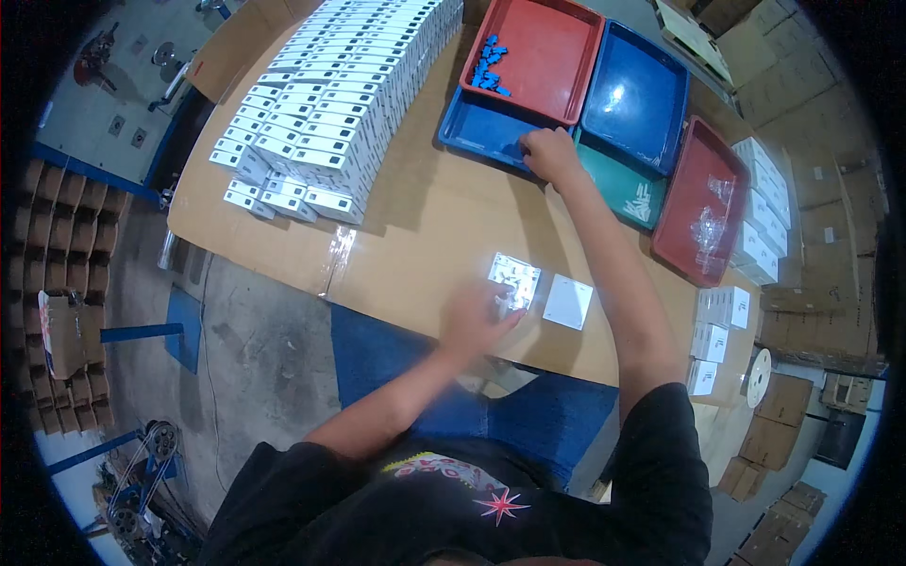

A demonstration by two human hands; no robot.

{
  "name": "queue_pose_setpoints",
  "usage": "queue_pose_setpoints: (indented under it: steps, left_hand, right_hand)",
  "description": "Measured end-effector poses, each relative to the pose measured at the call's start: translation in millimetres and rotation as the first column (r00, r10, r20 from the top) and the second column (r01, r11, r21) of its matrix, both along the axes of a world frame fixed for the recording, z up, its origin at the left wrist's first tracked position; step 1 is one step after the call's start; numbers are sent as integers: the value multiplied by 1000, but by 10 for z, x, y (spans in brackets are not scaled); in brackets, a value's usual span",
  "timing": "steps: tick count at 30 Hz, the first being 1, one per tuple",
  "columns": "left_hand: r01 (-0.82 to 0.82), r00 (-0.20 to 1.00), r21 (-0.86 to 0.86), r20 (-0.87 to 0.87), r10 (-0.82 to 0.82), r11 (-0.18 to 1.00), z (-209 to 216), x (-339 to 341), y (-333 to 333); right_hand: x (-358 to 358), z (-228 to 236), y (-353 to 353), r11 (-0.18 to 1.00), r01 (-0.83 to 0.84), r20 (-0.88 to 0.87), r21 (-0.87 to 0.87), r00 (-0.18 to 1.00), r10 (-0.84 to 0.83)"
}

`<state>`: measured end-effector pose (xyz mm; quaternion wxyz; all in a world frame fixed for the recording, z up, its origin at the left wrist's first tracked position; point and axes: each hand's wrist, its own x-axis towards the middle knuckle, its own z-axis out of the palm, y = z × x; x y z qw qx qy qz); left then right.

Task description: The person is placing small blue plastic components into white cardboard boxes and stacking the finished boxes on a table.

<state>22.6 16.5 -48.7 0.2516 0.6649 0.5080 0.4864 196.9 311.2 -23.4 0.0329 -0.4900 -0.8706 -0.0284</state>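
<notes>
My left hand point(479, 321), blurred by motion, is at the near edge of a white square piece point(515, 275) with small shiny parts on it. Its thumb and forefinger are apart at that piece's lower edge, and I see nothing gripped between them. Just to the right lies a plain white square plate point(568, 302). My right arm stretches forward, and my right hand point(549, 154) is over the near right corner of a blue tray point(486, 132). Its fingers are curled closed and point down; whatever they hold, if anything, is hidden.
Stacked white boxes point(330, 141) fill the table's left. Behind stand a red tray point(547, 57) with small blue parts point(489, 66) and another blue tray point(634, 94). Rightward are a green tray point(613, 174) with white pieces, a dark red tray point(694, 208) with clear bags, and more white boxes point(722, 307).
</notes>
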Motion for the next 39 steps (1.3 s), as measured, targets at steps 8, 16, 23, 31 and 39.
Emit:
queue_pose_setpoints:
  steps: [8, 16, 23, 31, 39]
  left_hand:
    - [-5, 1000, -11, 4, 5, 1000, -58, -17, -21]
    - [12, 999, -3, 40, -11, 1000, -85, 8, 48]
    - [77, 996, 1, 52, -77, 997, -60, 2, 8]
    - [89, 996, 29, 22, -90, 996, -64, -6, -34]
    - [106, 994, 65, -34, -104, 992, -130, -23, -14]
  right_hand:
    - [117, 205, -408, 994, 86, -559, 67, 828, -34]
    - [256, 224, -1983, 917, 55, -897, -396, 189, -399]
    - [80, 209, -2895, 835, 112, -825, -539, 131, -550]
    - [-66, 183, -2983, 826, 122, -764, -550, 328, -556]
    - [-2, 21, -2976, 937, 65, -856, -344, 389, -342]
